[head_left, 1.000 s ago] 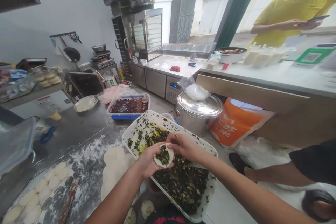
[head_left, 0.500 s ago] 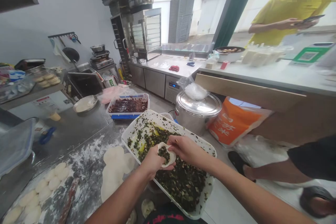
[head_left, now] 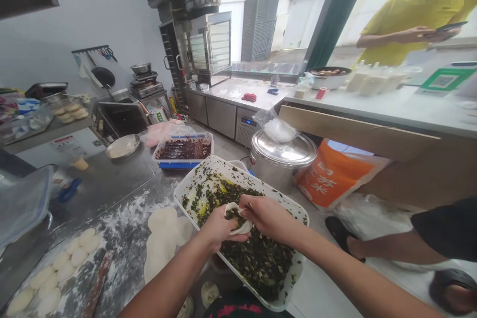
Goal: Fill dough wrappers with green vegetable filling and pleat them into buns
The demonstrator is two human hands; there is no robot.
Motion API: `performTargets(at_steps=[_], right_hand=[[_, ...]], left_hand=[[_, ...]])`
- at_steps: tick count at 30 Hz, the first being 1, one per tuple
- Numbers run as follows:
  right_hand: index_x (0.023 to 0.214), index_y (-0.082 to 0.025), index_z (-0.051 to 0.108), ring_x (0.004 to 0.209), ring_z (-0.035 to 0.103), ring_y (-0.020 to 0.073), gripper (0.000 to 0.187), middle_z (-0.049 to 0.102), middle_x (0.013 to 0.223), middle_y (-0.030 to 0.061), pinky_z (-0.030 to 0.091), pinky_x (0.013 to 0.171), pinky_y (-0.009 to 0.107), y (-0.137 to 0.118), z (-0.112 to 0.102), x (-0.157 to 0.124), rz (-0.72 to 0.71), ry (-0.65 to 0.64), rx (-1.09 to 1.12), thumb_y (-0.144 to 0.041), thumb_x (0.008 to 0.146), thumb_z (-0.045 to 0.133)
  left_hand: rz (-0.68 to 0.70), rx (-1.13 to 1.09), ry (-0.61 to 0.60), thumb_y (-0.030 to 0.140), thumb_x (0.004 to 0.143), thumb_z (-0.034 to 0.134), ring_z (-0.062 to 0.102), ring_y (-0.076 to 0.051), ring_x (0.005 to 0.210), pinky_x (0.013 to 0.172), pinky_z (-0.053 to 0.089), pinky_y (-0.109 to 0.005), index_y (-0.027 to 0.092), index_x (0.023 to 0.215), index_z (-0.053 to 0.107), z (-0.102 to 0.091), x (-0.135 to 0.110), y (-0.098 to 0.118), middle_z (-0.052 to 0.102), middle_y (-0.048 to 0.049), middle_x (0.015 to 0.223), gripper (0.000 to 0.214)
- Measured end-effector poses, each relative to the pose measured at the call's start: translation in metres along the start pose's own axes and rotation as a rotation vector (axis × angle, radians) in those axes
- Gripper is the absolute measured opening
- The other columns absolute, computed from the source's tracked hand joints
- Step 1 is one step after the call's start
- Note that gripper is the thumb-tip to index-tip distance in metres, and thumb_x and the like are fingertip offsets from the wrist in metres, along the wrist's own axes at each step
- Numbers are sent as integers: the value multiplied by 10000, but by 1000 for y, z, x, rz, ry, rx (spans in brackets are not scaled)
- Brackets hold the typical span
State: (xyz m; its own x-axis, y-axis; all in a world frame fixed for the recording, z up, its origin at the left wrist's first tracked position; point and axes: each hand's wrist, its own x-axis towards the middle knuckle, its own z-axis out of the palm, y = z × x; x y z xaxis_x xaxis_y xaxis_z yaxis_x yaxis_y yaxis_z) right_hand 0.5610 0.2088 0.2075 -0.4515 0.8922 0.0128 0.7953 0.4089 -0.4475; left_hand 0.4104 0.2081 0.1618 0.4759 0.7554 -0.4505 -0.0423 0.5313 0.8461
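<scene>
Far left, a black wok [head_left: 102, 77] hangs from a wall rail. Below it, our stainless steel worktable [head_left: 112, 181] is dusted with flour. Rows of dough balls [head_left: 69, 266] lie on its near part, with flattened dough rounds [head_left: 164, 223] just beside them. Farther along the table sits a blue-based tray of dark red food [head_left: 175, 165].

Centre: our left hand [head_left: 218, 228] cups a dough wrapper [head_left: 234, 221] from below, fingers curled around it. Our right hand [head_left: 266, 218] pinches the wrapper's edge, its fingertips closed narrowly on the dough. The wrapper holds dark green filling [head_left: 257, 258] and is held in the air above the white tray [head_left: 179, 194], which is heaped with the same filling.

To the right stand a lidded stainless steel pot [head_left: 281, 159] and an orange sack [head_left: 331, 174] on the floor. Beyond them, a person in a yellow shirt [head_left: 406, 25] holds a phone past the counter [head_left: 372, 109]. At the far right is a bare leg [head_left: 387, 248] of someone nearby.
</scene>
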Motion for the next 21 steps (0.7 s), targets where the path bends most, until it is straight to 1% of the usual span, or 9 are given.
performTargets(at_steps=[2, 4, 7, 8, 10, 12, 14, 17, 21], right_hand=[[708, -186, 468, 610, 489, 127, 105, 554, 671, 20, 298, 544, 211, -2, -2, -1, -39, -7, 7, -210, 769, 385], [752, -185, 482, 608, 490, 128, 75, 559, 673, 17, 300, 541, 210, -2, -2, -2, -29, -21, 29, -207, 752, 410], [929, -187, 482, 589, 494, 131, 215, 572, 648, 2, 301, 524, 209, 1, 0, 0, -8, -68, 86, -195, 716, 458], [949, -191, 486, 588, 499, 131, 241, 577, 645, 0, 303, 523, 209, 3, 1, 1, -11, -84, 100, -190, 709, 466], [876, -196, 531, 597, 508, 132, 178, 588, 650, 7, 309, 530, 210, 6, 5, 3, -3, -92, 106, -196, 710, 466], [773, -191, 556, 612, 514, 135, 115, 594, 664, 21, 316, 540, 215, 8, 7, 4, 27, -51, 103, -217, 726, 454], [771, -189, 556, 621, 515, 139, 131, 595, 672, 25, 324, 548, 221, 11, 9, 5, 56, 16, 122, -240, 745, 438], [775, -185, 540, 620, 512, 136, 145, 592, 683, 19, 335, 550, 226, 13, 9, 4, 61, 98, 198, -262, 767, 417], [731, -175, 507, 571, 494, 122, 144, 565, 631, 2, 345, 527, 222, 14, 8, 4, 74, 139, 313, -276, 772, 413]], left_hand=[[19, 65, 27, 159, 618, 494, 584, -171, 589, 606, 473, -366, 176, 906, 496, 2, 2, -3, 595, -33, 735, 289], [36, 120, 34, 147, 619, 463, 579, -168, 567, 580, 475, -362, 179, 890, 504, 3, 4, -5, 590, -23, 695, 276], [28, 195, 13, 138, 617, 439, 578, -174, 566, 563, 473, -363, 188, 883, 517, 4, 5, -8, 581, -15, 659, 282], [18, 213, 4, 130, 613, 434, 579, -178, 571, 565, 473, -367, 187, 883, 519, 3, 6, -8, 579, -16, 659, 288], [4, 219, 7, 109, 600, 428, 579, -180, 579, 576, 473, -382, 188, 910, 510, 2, 6, -8, 577, -20, 687, 330], [-1, 169, 30, 82, 577, 436, 580, -180, 614, 599, 474, -398, 197, 959, 486, -1, 6, -5, 573, -32, 782, 402], [11, 59, 37, 50, 551, 447, 570, -189, 722, 643, 475, -407, 204, 990, 471, -4, 3, 0, 544, -51, 919, 466], [45, -156, -39, 28, 555, 453, 517, -193, 886, 744, 452, -404, 194, 1018, 469, -8, -3, 8, 493, -68, 1038, 492], [72, -352, -118, 125, 656, 502, 503, -187, 929, 818, 411, -396, 197, 1092, 433, -9, -9, 13, 482, -84, 1077, 447]])
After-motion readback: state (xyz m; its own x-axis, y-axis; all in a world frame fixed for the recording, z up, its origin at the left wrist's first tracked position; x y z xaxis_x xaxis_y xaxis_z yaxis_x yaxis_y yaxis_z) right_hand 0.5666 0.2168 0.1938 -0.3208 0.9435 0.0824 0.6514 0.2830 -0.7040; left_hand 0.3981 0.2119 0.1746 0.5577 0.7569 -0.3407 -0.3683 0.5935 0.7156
